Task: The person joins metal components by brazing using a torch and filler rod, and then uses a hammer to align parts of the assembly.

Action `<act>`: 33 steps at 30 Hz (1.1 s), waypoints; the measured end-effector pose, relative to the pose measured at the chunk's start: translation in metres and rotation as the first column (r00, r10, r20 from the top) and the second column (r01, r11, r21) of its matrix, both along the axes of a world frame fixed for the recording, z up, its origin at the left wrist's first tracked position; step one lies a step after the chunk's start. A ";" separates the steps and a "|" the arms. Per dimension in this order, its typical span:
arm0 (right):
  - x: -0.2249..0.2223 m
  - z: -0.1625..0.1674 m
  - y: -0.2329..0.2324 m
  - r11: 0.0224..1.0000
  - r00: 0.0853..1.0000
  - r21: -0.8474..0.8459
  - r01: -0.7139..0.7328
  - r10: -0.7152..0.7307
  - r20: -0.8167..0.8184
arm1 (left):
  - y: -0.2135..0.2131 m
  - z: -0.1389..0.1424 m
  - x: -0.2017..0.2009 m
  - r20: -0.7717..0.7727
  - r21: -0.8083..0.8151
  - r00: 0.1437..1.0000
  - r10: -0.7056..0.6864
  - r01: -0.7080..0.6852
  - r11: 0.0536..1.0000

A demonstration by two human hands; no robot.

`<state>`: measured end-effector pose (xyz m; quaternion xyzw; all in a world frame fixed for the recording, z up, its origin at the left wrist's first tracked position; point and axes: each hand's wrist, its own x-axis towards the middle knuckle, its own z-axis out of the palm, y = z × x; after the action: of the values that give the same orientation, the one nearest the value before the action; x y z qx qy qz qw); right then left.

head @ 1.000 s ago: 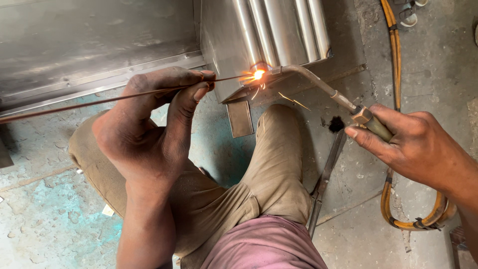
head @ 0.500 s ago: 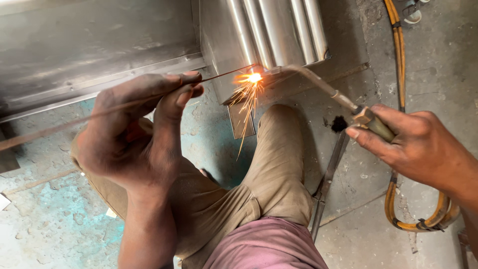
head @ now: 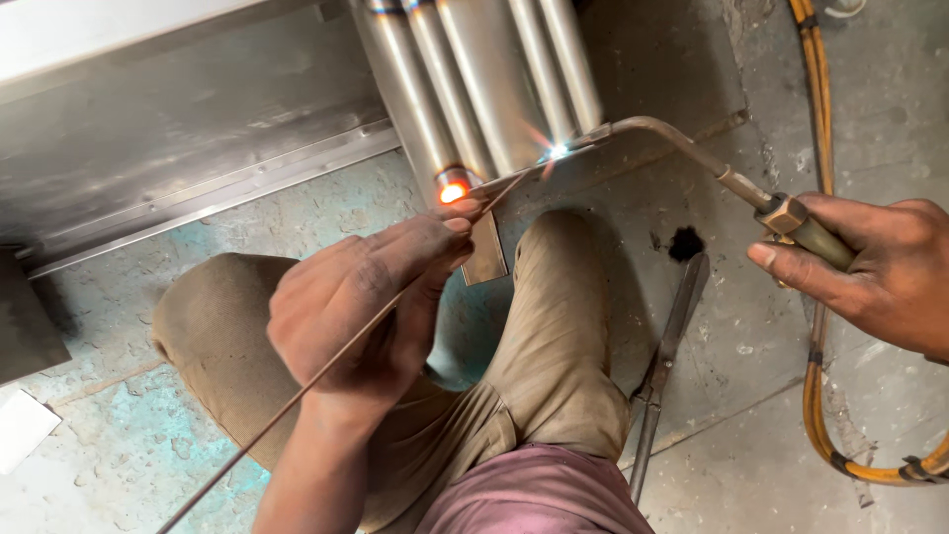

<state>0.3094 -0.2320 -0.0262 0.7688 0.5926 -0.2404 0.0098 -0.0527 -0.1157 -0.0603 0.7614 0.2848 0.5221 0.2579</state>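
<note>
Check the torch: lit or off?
Lit. A small bright flame shows at the tip of the torch, held in the right hand, aimed at the metal tubes; one tube end glows orange.

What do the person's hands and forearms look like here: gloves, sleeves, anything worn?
Both are bare. The left hand wears no glove, ring or watch, and its forearm shows no sleeve; it looks smudged with dark grime. The right hand is also ungloved, with nothing visible at the wrist before the picture's edge cuts it off. No protective gear shows on either.
</note>
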 end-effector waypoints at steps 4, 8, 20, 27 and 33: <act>-0.003 0.000 0.003 0.989 0.999 -0.147 -0.010 0.017 0.045 | -0.003 0.002 -0.003 -0.028 -0.009 0.999 0.047 -0.047 0.999; -0.008 -0.001 0.009 0.987 0.998 -0.151 -0.054 0.056 0.006 | -0.008 0.006 -0.005 0.021 -0.110 0.999 0.025 -0.023 0.994; -0.011 0.003 0.013 0.982 0.996 -0.174 -0.073 0.080 0.035 | -0.014 0.008 -0.005 -0.007 -0.136 0.999 0.049 -0.050 0.989; -0.008 -0.005 0.011 0.981 0.997 -0.185 -0.055 0.063 0.037 | -0.011 0.003 -0.004 -0.042 -0.103 0.994 0.102 -0.106 0.989; -0.008 -0.003 0.008 0.984 0.998 -0.171 -0.050 0.054 0.019 | -0.010 0.004 -0.005 -0.037 -0.097 0.994 0.098 -0.102 0.990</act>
<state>0.3014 -0.2238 -0.0289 0.7520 0.5896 -0.2810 0.0890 -0.0582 -0.1258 -0.0564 0.7407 0.3521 0.5075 0.2642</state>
